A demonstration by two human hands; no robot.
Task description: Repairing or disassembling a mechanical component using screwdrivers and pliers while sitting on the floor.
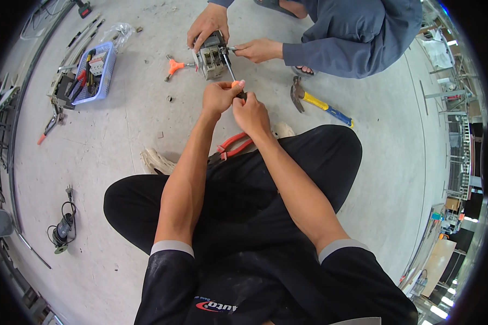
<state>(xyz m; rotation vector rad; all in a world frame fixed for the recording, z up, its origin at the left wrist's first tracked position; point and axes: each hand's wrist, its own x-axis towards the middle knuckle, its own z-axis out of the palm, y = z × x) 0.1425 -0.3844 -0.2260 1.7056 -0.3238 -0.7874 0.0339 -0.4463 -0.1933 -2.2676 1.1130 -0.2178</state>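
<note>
Grey concrete floor [135, 124] carries it all. Far left sits a blue plastic basket [96, 73] of tools, with loose pliers [49, 128] beside it. Near the middle lies an orange three-way wrench [174, 66]. To the right lies a yellow-and-blue-handled hammer [320, 102]. Lower left rests a small angle grinder [63, 228], its cord coiled around it.

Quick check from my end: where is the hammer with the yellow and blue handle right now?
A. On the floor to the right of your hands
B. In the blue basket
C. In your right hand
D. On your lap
A: the hammer lies on the concrete floor, right of the right hand and touched by neither hand.
</note>
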